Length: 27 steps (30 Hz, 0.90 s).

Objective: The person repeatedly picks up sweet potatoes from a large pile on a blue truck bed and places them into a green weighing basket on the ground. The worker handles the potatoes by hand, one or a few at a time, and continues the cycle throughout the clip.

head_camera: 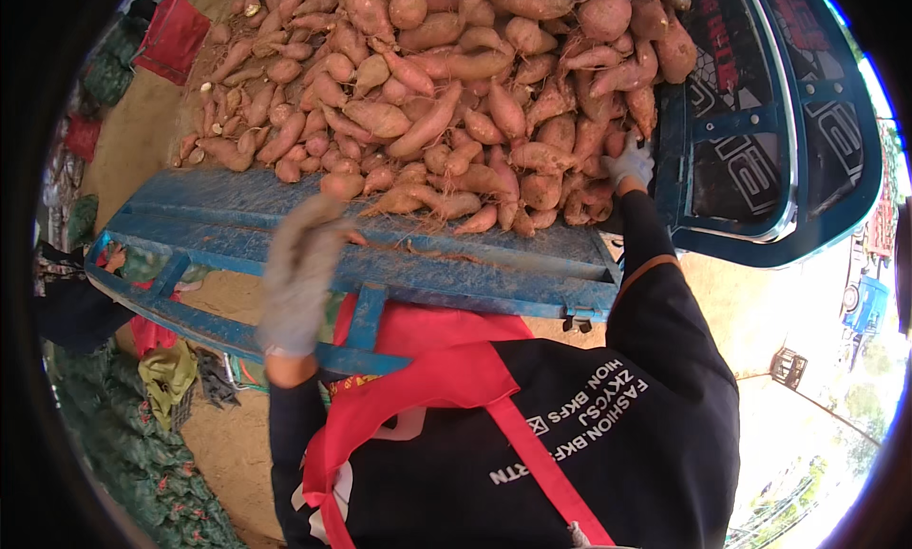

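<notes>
A large pile of reddish-brown sweet potatoes (442,107) covers the bed of a blue metal vehicle. My left hand (303,278), in a dirty pale glove, hangs over the blue side panel (214,221) in front of the pile. Motion blur hides its fingers, and I cannot tell if it holds anything. At the pile's right end my right hand (630,161), also gloved, touches the sweet potatoes beside the upright blue-framed panel (741,121). Whether its fingers grip one of them is unclear.
Below the side panel runs a blue rail (192,328) with open gaps. Filled green mesh sacks (135,449) line the ground at the left. A red container (173,36) stands beyond the pile's left end. Farther right are a dark crate (789,367) and a blue vehicle (866,303).
</notes>
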### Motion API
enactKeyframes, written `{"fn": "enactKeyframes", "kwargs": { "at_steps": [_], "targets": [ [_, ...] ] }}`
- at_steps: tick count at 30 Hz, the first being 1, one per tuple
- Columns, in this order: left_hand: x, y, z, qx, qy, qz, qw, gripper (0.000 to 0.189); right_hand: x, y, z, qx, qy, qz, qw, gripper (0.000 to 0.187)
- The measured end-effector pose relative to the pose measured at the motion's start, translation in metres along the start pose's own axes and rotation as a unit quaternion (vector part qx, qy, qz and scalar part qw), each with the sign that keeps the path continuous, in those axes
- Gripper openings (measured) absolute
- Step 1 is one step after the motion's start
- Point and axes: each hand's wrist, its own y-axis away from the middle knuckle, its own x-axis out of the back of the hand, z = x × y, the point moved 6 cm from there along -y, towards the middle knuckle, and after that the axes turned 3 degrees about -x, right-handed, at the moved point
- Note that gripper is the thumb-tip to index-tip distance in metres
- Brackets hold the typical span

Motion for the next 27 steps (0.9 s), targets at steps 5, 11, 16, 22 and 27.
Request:
{"fn": "enactKeyframes", "kwargs": {
  "at_steps": [5, 11, 16, 22, 27],
  "targets": [
    [-0.03, -0.008, -0.012, -0.09, -0.246, -0.132, 0.956, 0.051, -0.043, -0.039, 0.051, 0.055, -0.329, -0.089, 0.938, 0.09],
    [-0.021, -0.012, -0.037, 0.056, 0.053, -0.101, 0.992, 0.076, -0.007, 0.143, -0.061, 0.046, -0.769, -0.452, 0.449, 0.068],
    [-0.033, -0.011, -0.029, 0.075, 0.117, -0.092, 0.986, 0.088, 0.102, 0.29, -0.201, 0.314, -0.705, -0.503, 0.389, 0.089],
    [0.019, -0.013, -0.034, 0.105, 0.362, 0.046, 0.925, 0.088, 0.133, 0.292, -0.238, 0.584, -0.416, -0.073, 0.694, 0.044],
    [0.029, -0.016, -0.03, 0.104, 0.42, 0.101, 0.896, 0.085, 0.011, 0.086, -0.16, 0.306, -0.047, 0.034, 0.95, 0.07]
  ]
}}
